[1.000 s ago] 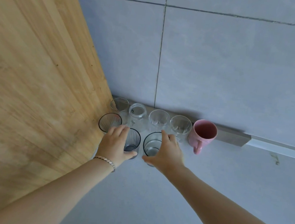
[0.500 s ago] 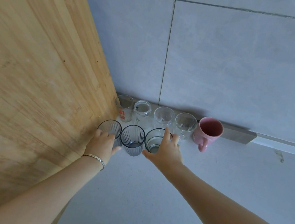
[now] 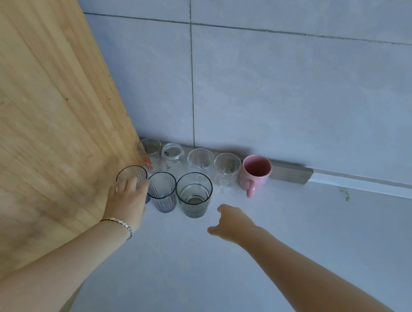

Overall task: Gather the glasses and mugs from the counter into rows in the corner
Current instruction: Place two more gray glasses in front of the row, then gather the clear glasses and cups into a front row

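Note:
In the corner, a back row stands along the wall: a glass with red print [image 3: 149, 152], a small clear jar [image 3: 172, 154], two clear glasses [image 3: 200, 161] [image 3: 227, 167] and a pink mug [image 3: 254, 173]. In front stand a ribbed glass [image 3: 132, 172], a dark ribbed glass [image 3: 162, 193] and a smooth grey glass [image 3: 193, 194]. My left hand [image 3: 127, 198] rests against the front left ribbed glass, fingers on its side. My right hand [image 3: 230, 223] hovers just right of the smooth grey glass, apart from it, fingers loosely curled, holding nothing.
A tall wooden panel [image 3: 36, 109] closes off the left side of the corner. The grey tiled wall [image 3: 284, 100] rises behind the rows. A grey strip [image 3: 288, 171] runs along the wall's foot. Pale grey counter [image 3: 211, 273] spreads to the right and front.
My right hand has let go of the smooth grey glass and drawn back to the right. My left hand stays at the front left ribbed glass.

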The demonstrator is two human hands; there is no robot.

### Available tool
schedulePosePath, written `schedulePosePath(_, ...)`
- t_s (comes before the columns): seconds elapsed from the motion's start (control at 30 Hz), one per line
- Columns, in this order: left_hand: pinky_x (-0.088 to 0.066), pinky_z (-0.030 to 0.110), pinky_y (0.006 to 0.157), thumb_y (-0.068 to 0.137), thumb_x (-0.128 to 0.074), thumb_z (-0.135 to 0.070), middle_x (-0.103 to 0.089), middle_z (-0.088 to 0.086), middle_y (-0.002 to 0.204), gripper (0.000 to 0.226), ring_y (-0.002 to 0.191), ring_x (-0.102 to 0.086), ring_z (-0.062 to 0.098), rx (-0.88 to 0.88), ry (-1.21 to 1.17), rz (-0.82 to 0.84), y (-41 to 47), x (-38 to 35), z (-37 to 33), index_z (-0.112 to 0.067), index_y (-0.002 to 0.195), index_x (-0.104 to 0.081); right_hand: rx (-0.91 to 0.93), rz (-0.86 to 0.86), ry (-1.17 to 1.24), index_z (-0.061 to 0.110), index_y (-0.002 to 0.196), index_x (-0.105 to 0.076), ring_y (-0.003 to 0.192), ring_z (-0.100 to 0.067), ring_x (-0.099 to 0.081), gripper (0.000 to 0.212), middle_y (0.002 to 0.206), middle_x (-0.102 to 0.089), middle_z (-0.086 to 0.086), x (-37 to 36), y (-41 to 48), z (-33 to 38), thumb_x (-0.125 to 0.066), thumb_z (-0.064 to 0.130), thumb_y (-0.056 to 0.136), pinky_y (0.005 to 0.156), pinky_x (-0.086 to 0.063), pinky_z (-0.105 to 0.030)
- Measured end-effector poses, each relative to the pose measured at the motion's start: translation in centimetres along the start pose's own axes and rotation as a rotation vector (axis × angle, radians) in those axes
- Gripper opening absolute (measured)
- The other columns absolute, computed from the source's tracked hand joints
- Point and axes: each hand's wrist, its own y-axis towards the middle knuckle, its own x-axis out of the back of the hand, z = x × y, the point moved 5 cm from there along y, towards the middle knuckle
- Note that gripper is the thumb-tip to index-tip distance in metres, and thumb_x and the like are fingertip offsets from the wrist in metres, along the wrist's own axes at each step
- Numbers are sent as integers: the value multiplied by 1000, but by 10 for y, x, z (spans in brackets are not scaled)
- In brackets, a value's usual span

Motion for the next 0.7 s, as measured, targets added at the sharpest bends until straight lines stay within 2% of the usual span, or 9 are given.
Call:
schedulePosePath(0.07, -52, 39, 57, 44, -87, -8, -65, 9, 74, 43, 66, -65, 31, -131, 75, -12, -20, 13, -27, -11, 82, -69, 6, 79, -58, 12, 135, -44, 125, -22, -49, 53, 134, -52, -4, 1, -20, -26, -61, 29, 87, 99, -43, -33)
schedulePosePath(0.1, -49, 35, 52, 46, -86, -13, -61, 4, 66, 34, 61, -64, 26, -215, 118, 6, -29, 19, -46, -14, 72, -65, 6, 94, -69, 13, 134, -46, 125, -21, -48, 51, 134, -52, -3, 2, -30, -40, -60, 28, 87, 100, -42, -33)
schedulePosePath(0.13, -48, 34, 54, 60, -81, -20, -58, 2, 67, 25, 66, -65, 24, -259, 99, 108, -40, 24, -66, -15, 71, -59, -1, 93, -78, 13, 133, -47, 126, -20, -48, 49, 134, -53, -3, 4, -39, -57, -60, 27, 88, 100, -41, -33)
schedulePosePath(0.2, -48, 34, 74, 88, -52, -25, -58, 4, 90, 8, 94, -63, 24, -284, -11, 290, -55, 22, -110, -18, 90, -53, -40, 72, -90, 14, 134, -47, 127, -20, -47, 48, 135, -53, -2, 9, -60, -94, -58, 27, 89, 101, -41, -34)
schedulePosePath(0.27, -44, 31, 90, 94, -41, -27, -57, 3, 118, 26, 112, -56, 23, -345, -48, 468, -67, 14, -161, -18, 117, -50, -109, 56, -78, 16, 134, -46, 128, -19, -46, 48, 135, -53, -1, 15, -82, -139, -56, 29, 89, 103, -40, -35)
schedulePosePath(0.33, -42, 30, 96, 95, -41, -28, -54, 3, 129, 34, 119, -53, 22, -442, -24, 564, -80, 11, -219, -16, 126, -46, -192, 41, -45, 19, 135, -45, 130, -18, -44, 49, 137, -51, 0, 22, -112, -191, -56, 33, 89, 105, -39, -37)
schedulePosePath(0.53, -42, 29, 98, 91, -46, -29, -57, 4, 126, 34, 117, -55, 22, -655, -70, 612, -133, 27, -416, -16, 121, -52, -464, -61, 95, 22, 137, -42, 133, -18, -41, 51, 142, -45, 1, 33, -241, -367, -53, 37, 90, 109, -36, -37)
schedulePosePath(0.7, -44, 28, 96, 90, -47, -26, -60, 4, 118, 30, 115, -56, 22, -841, -91, 593, -218, 45, -587, -16, 116, -57, -668, -142, 218, 19, 139, -39, 131, -20, -43, 49, 144, -41, 0, 27, -380, -510, -50, 34, 93, 104, -37, -32)
